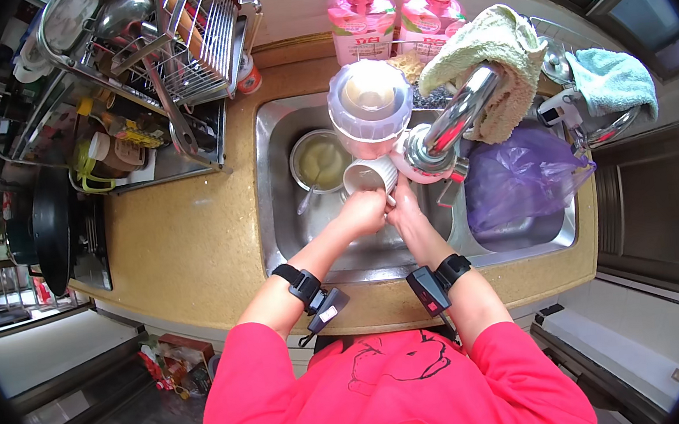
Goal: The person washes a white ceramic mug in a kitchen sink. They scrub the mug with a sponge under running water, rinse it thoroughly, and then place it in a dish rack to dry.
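Observation:
Over the left basin of a stainless steel double sink [293, 248], a white ribbed mug [382, 172] is tilted with its mouth facing left. My left hand [364, 212] is closed at the mug's near side, by its handle. My right hand [405, 202] supports the mug from the right and below; some of its fingers are hidden. Just beyond the mug, a tap with a round filter housing [369, 94] hangs over the basin. Left of the mug stands a metal bowl [294, 167] of cloudy yellowish liquid, a spoon [307, 200] leaning in it.
A purple plastic bag [516, 181] fills much of the right basin. A beige cloth [485, 66] drapes over the chrome tap, and a blue cloth [614, 80] hangs farther right. Two pink pump bottles [362, 23] [431, 19] stand behind. A metal dish rack [198, 53] is at the left.

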Tool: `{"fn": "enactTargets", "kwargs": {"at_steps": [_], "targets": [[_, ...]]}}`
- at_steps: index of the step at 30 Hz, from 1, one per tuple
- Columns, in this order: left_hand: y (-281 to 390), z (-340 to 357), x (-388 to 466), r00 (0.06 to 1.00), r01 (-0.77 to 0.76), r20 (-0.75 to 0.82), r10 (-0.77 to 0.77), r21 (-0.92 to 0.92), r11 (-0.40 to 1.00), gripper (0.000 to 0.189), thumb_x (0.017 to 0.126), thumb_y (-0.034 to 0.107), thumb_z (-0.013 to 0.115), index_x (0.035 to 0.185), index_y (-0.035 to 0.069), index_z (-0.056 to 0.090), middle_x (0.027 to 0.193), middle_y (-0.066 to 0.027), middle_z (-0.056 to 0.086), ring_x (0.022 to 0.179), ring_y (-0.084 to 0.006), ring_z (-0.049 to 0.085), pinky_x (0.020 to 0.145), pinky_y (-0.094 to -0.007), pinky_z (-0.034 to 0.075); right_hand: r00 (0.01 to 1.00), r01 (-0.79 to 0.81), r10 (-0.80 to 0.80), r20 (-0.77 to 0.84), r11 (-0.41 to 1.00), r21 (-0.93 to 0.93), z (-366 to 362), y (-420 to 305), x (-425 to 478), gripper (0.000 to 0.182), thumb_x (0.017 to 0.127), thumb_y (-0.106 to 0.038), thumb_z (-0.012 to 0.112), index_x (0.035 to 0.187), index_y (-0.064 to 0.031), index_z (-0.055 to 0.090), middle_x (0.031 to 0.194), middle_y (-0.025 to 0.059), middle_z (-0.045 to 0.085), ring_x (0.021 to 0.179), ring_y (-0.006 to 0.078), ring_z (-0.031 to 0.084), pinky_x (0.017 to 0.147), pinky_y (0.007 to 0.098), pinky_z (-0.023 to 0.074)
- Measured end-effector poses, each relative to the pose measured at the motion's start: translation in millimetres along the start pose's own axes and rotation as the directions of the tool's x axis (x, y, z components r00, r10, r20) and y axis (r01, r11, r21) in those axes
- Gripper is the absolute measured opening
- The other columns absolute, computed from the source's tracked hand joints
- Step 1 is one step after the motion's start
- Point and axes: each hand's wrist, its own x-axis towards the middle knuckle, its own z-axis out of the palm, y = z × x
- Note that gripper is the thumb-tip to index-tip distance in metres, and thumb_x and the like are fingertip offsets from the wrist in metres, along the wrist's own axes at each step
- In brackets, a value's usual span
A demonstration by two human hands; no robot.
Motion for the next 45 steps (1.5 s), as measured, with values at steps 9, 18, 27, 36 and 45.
{"fn": "enactTargets", "kwargs": {"at_steps": [9, 18, 27, 36, 45], "targets": [[12, -6, 8, 0.926, 0.278, 0.173, -0.336, -0.914, 0.297, 0.029, 0.066, 0.009, 0.047, 0.092, -0.001, 0.051, 0.083, -0.0064, 0.055, 0.072, -0.0152, 0.052, 0.063, -0.0275, 0.042, 0.998, -0.044, 0.049, 0.027, 0.983, -0.178, -16, 15, -1, 0.038, 0.082, -0.046, 0.037, 0.09, -0.0107, 0.049, 0.083, 0.0035, 0.056, 0.069, 0.0155, 0.056, 0.052, 0.0303, 0.0455], [21, -7, 4, 0.975, 0.172, 0.068, -0.209, -0.827, 0.535, 0.028, 0.071, 0.012, 0.044, 0.094, -0.001, 0.052, 0.086, -0.01, 0.057, 0.077, -0.0227, 0.055, 0.066, -0.0355, 0.042, 0.977, 0.047, -0.062, 0.203, 0.996, 0.075, -33, 27, 26, 0.032, 0.084, -0.035, 0.037, 0.1, -0.0092, 0.045, 0.09, 0.0081, 0.051, 0.079, 0.0202, 0.054, 0.067, 0.0379, 0.0463], [33, -5, 3, 0.977, 0.09, -0.201, -0.074, 0.072, 0.993, 0.033, 0.076, 0.028, 0.047, 0.067, -0.002, 0.055, 0.061, -0.0198, 0.055, 0.06, -0.0346, 0.055, 0.064, -0.0425, 0.043, 0.958, 0.039, -0.094, 0.271, 0.979, 0.201, -33, 33, 18, 0.033, 0.086, -0.035, 0.034, 0.1, -0.0073, 0.046, 0.088, 0.0076, 0.052, 0.078, 0.0206, 0.053, 0.07, 0.0353, 0.0448], [16, -6, 1, 0.917, 0.086, -0.391, -0.081, -0.004, 0.996, 0.011, 0.071, 0.01, 0.05, 0.077, 0.002, 0.055, 0.064, -0.0166, 0.056, 0.064, -0.0322, 0.055, 0.067, -0.0409, 0.042, 0.984, -0.011, 0.105, 0.143, 0.839, -0.545, -21, -2, -3, 0.028, 0.084, -0.038, 0.034, 0.084, -0.0148, 0.048, 0.063, -0.0013, 0.048, 0.048, 0.0104, 0.042, 0.041, 0.0256, 0.0319], [-13, -22, -15, 0.814, -0.286, -0.172, 0.555, 0.712, 0.641, 0.028, 0.058, 0.007, 0.05, 0.083, -0.003, 0.052, 0.086, -0.0132, 0.056, 0.094, -0.0246, 0.051, 0.092, -0.0353, 0.032, 0.868, -0.243, 0.342, 0.36, 0.925, -0.294, -9, -49, -23, 0.03, 0.079, -0.043, 0.039, 0.075, -0.0146, 0.047, 0.057, -0.0032, 0.045, 0.037, 0.0077, 0.034, 0.031, 0.0177, 0.0221]]}}
